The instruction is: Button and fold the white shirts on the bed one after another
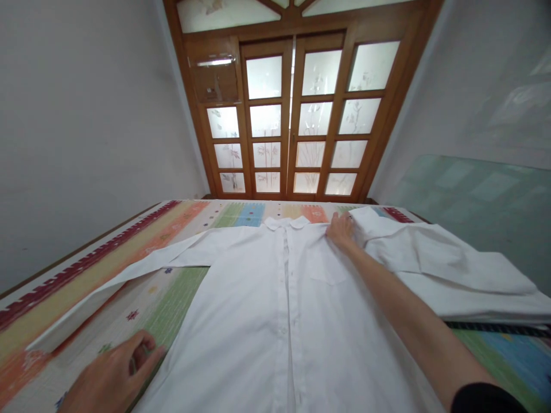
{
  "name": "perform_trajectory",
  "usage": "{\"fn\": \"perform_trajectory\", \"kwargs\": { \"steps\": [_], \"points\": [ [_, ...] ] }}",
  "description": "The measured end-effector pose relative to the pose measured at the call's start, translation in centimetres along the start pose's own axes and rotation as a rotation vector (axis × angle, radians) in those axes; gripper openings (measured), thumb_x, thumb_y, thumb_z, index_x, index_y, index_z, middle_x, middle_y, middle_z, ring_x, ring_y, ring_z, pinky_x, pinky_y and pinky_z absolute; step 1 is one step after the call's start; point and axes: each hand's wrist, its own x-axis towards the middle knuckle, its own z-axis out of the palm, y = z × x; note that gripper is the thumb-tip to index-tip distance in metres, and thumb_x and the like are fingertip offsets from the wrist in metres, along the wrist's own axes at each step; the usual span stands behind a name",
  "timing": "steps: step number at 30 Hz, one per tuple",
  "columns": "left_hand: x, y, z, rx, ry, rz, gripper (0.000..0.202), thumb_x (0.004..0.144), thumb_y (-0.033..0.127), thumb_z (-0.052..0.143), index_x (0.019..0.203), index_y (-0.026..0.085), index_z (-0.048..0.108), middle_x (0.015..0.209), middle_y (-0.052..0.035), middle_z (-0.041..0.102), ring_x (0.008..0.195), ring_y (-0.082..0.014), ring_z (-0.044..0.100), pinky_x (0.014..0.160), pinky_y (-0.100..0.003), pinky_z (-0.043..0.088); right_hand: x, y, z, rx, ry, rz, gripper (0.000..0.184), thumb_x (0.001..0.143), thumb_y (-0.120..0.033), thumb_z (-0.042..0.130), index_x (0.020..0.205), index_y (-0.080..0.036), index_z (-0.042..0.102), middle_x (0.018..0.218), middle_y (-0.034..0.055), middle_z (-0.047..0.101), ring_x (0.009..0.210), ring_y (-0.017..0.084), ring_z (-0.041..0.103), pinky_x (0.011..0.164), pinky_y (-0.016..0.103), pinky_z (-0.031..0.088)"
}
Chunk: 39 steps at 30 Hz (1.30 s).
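Observation:
A white button-up shirt lies spread front side up, with its collar at the far end and a chest pocket on the right half. The sleeve on the left stretches out across the striped cloth. At the shoulder on the right, my right hand is closed on the fabric, its fingertips partly hidden. My left hand hovers low beside the shirt's left edge, fingers loosely curled and thumb apart from them; I see no fabric in it.
Under the shirt is a multicoloured striped cloth. More folded white fabric is piled at the right, beside a pale green glass panel. Wooden doors with frosted panes stand beyond, between grey walls.

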Motion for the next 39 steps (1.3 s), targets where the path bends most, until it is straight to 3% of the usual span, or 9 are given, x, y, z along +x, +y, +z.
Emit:
{"fn": "perform_trajectory", "kwargs": {
  "steps": [5,8,10,14,18,25,31,36,39],
  "points": [
    [9.0,5.1,-2.2,-0.043,0.127,0.220,0.037,0.078,0.051,0.043,0.089,0.021,0.061,0.084,-0.0057,0.071,0.080,-0.0229,0.066,0.073,-0.030,0.049,-1.0,-4.1,-0.4,0.194,-0.100,-0.208,0.022,0.086,-0.015,0.051,0.104,-0.011,0.063,0.109,0.0141,0.060,0.105,0.023,0.055,0.090,0.029,0.042],
    [16.2,7.7,-1.0,-0.050,0.183,0.318,0.043,0.080,0.044,0.043,0.108,0.016,0.060,0.112,-0.0105,0.068,0.093,-0.0234,0.066,0.086,-0.034,0.049,-2.6,-6.9,0.2,0.304,-0.135,-0.284,0.024,0.087,-0.014,0.048,0.104,-0.012,0.064,0.106,0.0116,0.061,0.103,0.021,0.055,0.091,0.027,0.041],
    [20.4,9.0,0.2,-0.017,0.157,0.300,0.046,0.081,0.039,0.045,0.116,0.012,0.057,0.124,-0.0147,0.063,0.097,-0.0240,0.066,0.093,-0.035,0.047,-4.1,-8.0,0.9,0.322,-0.134,-0.327,0.025,0.087,-0.017,0.049,0.106,-0.013,0.065,0.111,0.0114,0.061,0.106,0.021,0.053,0.095,0.029,0.038],
    [25.4,10.4,2.2,0.093,0.129,0.266,0.051,0.084,0.032,0.047,0.129,0.009,0.049,0.139,-0.0180,0.053,0.130,-0.0267,0.048,0.107,-0.035,0.037,-6.8,-8.3,2.3,0.294,-0.142,-0.356,0.027,0.093,-0.023,0.047,0.112,-0.016,0.064,0.121,0.0113,0.060,0.111,0.023,0.051,0.095,0.032,0.038],
    [27.1,10.5,3.4,0.168,0.079,0.175,0.044,0.089,0.028,0.041,0.126,0.005,0.051,0.134,-0.0232,0.054,0.123,-0.0287,0.054,0.101,-0.036,0.041,-7.8,-8.0,2.8,0.236,-0.122,-0.405,0.030,0.096,-0.030,0.045,0.116,-0.017,0.062,0.128,0.0108,0.058,0.116,0.025,0.049,0.096,0.035,0.037],
    [29.1,9.9,3.3,0.148,0.255,0.066,0.039,0.092,0.021,0.031,0.113,0.004,0.059,0.116,-0.0242,0.061,0.104,-0.0292,0.062,0.089,-0.037,0.047,-7.6,-8.2,2.6,0.255,-0.133,-0.385,0.031,0.096,-0.027,0.042,0.117,-0.014,0.061,0.129,0.0126,0.058,0.118,0.024,0.050,0.099,0.036,0.037],
    [29.6,10.0,3.0,0.158,0.249,-0.012,0.035,0.088,0.020,0.035,0.104,0.005,0.062,0.112,-0.0249,0.062,0.106,-0.0334,0.060,0.087,-0.040,0.048,-7.7,-8.0,2.8,0.309,-0.151,-0.386,0.037,0.097,-0.029,0.040,0.125,-0.012,0.058,0.141,0.0150,0.051,0.130,0.022,0.045,0.106,0.034,0.033],
    [28.7,12.2,3.4,0.100,0.373,-0.049,0.038,0.085,0.010,0.034,0.116,0.008,0.057,0.121,-0.0227,0.056,0.102,-0.0322,0.063,0.081,-0.041,0.050,-7.5,-8.0,2.9,0.300,-0.146,-0.399,0.041,0.096,-0.021,0.037,0.132,-0.008,0.054,0.145,0.0154,0.046,0.135,0.019,0.042,0.109,0.030,0.031],
    [29.3,14.7,3.9,0.044,0.385,0.093,0.034,0.086,0.016,0.043,0.116,0.009,0.057,0.122,-0.0201,0.055,0.107,-0.0304,0.060,0.089,-0.040,0.049,-7.4,-8.1,2.9,0.261,-0.165,-0.422,0.039,0.094,-0.017,0.039,0.126,-0.010,0.059,0.142,0.0148,0.050,0.133,0.020,0.044,0.108,0.032,0.033]
  ]
}}
